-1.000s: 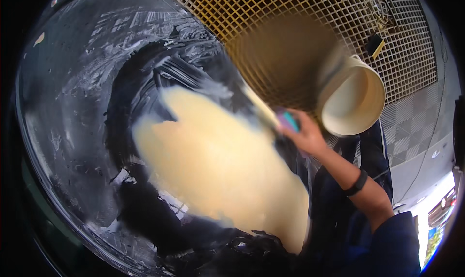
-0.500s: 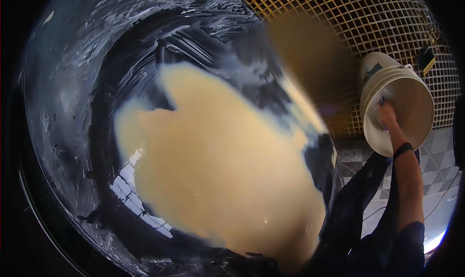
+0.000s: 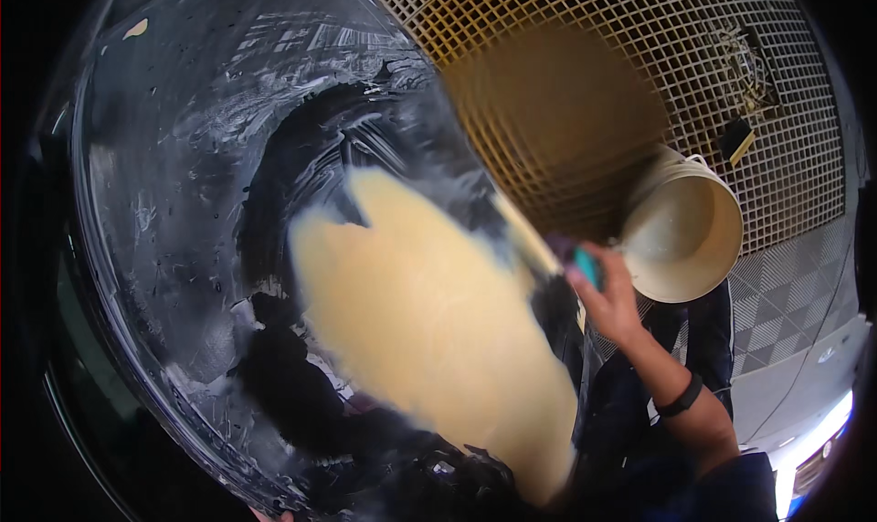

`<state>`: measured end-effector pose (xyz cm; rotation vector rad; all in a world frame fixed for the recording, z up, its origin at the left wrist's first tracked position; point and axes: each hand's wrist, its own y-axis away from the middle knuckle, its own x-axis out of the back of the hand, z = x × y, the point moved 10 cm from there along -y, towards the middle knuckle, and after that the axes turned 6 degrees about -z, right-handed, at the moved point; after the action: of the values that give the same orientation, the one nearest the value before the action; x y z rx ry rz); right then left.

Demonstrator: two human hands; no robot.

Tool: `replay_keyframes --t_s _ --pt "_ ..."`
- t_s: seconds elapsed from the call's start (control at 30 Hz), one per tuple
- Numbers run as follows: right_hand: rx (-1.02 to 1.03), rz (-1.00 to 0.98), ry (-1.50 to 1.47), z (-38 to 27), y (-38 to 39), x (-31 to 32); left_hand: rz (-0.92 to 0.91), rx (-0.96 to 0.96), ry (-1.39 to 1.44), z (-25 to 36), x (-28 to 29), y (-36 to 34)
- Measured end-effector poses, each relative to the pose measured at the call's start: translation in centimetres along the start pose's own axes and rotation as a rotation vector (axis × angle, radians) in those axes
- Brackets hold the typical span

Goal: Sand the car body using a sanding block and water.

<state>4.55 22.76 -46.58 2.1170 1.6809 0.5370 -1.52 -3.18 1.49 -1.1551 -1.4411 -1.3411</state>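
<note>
My right hand (image 3: pixel 610 305) is closed round a small teal and dark purple pad (image 3: pixel 585 266), blurred by motion. It is between the white bucket (image 3: pixel 736 213) and the right edge of a glossy black car-like panel (image 3: pixel 155 202). Whitish soapy streaks (image 3: pixel 315 42) cover much of the panel, and a large pale yellow patch (image 3: pixel 429 330) spreads over its middle. Only a sliver of my left hand (image 3: pixel 272 516) shows at the lower edge, by the panel's near side; its fingers are mostly cut off.
A yellow-lit floor grating (image 3: pixel 457 10) lies beyond the panel, with a black and yellow brush-like thing (image 3: pixel 736 142) on it. Grey floor tiles (image 3: pixel 772 312) with a thin cable run along the right. A brown blur (image 3: pixel 566 111) veils part of the grating.
My right hand has come out of the bucket and moved left toward the panel, with the pad in it. The view has shifted, and a bit of my left hand now shows.
</note>
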Motion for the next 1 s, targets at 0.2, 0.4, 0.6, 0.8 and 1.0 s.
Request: replay_keyframes --t_s 0.2,0.4,0.6,0.8,1.0 --pt "0.511 0.105 -0.167 -17.2 -12.0 -7.7 -0.057 -0.150 -0.011 3.1 -1.0 -2.6" --pt "0.606 0.137 -0.109 -21.2 -8.6 -7.4 -0.115 -0.178 -0.183 4.1 -0.1 -2.0" --pt "0.652 0.225 -0.114 -23.0 -14.5 -6.7 -0.158 -0.164 -0.180 3.8 -0.6 -2.0" --pt "0.576 0.133 -0.118 -20.9 -15.5 -7.6 -0.123 -0.301 -0.087 4.9 -0.6 -3.2" --pt "0.555 0.094 -0.063 -19.6 -13.8 -8.1 -0.121 -0.255 -0.134 3.9 -1.0 -3.3"
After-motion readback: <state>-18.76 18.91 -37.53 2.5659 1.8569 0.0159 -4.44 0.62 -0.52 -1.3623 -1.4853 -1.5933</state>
